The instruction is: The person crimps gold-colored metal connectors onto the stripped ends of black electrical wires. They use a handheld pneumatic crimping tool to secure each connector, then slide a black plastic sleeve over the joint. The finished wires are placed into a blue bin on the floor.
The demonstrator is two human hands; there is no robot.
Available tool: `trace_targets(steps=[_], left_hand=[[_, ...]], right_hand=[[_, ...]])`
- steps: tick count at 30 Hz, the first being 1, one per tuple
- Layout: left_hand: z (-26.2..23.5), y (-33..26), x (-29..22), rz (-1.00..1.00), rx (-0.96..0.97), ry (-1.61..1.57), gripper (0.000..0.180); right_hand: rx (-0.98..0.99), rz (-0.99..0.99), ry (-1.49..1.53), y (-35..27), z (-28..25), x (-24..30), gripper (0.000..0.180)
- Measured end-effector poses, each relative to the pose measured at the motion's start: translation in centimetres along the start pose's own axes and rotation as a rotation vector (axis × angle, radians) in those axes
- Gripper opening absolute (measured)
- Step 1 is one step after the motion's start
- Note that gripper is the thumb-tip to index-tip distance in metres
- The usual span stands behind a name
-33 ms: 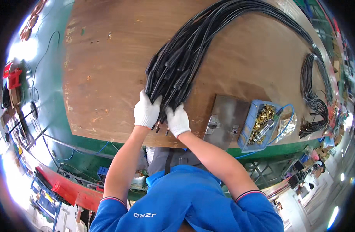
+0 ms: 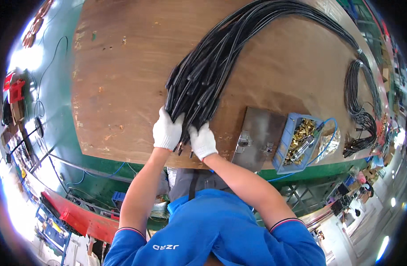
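Note:
A thick bundle of black cables point(image 2: 205, 73) curves across the brown tabletop from the far right toward me, with thicker black sleeves near its close end. My left hand point(image 2: 167, 132), in a white knit glove, is closed round the left side of that end. From the right side, my right hand point(image 2: 203, 141), gloved alike, grips the same bundle. Several cable tips stick out between the hands toward the table's near edge, some with a copper-coloured end. The fingers under the cables are partly hidden.
To the right lies a dark metal plate point(image 2: 258, 137) with clamp-like fittings. Beside it stands a blue bin point(image 2: 281, 153) of brass-coloured parts, with a metal tool on top and a blue hose point(image 2: 331, 139). A second coil of black cable point(image 2: 352, 95) lies farther right. The wooden table point(image 2: 123, 88) ends just before my waist.
Both hands and the near end of the cable bundle have shifted very slightly left. The grip looks the same.

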State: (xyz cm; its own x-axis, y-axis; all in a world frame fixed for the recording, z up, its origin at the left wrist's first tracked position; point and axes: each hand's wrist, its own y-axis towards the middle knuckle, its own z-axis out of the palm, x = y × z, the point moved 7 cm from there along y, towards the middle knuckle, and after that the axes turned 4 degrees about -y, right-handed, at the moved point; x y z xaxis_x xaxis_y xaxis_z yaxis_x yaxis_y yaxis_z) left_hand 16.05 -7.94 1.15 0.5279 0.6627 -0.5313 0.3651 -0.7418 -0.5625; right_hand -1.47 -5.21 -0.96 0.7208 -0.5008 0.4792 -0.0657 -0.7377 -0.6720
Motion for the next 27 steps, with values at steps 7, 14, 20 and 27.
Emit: trace_targets(steps=[7, 14, 20, 27], left_hand=[[2.6, -9.2, 6.3, -0.119, -0.025, -0.018, 0.066], [3.5, -11.7, 6.9, -0.058, -0.047, 0.008, 0.064], [2.0, -11.5, 5.3, -0.024, -0.047, -0.014, 0.065], [3.5, -12.2, 6.7, 0.023, -0.279, 0.039, 0.069]], right_hand=[[0.052, 0.001, -0.077, -8.1, 3.9, -7.0, 0.059], [0.13, -0.149, 0.026, -8.8, 2.6, -10.5, 0.063], [-0.025, 0.011, 0.462, -6.2, -3.3, -9.0, 0.048], [-0.019, -0.18, 0.458, -6.5, -2.5, -9.8, 0.048]])
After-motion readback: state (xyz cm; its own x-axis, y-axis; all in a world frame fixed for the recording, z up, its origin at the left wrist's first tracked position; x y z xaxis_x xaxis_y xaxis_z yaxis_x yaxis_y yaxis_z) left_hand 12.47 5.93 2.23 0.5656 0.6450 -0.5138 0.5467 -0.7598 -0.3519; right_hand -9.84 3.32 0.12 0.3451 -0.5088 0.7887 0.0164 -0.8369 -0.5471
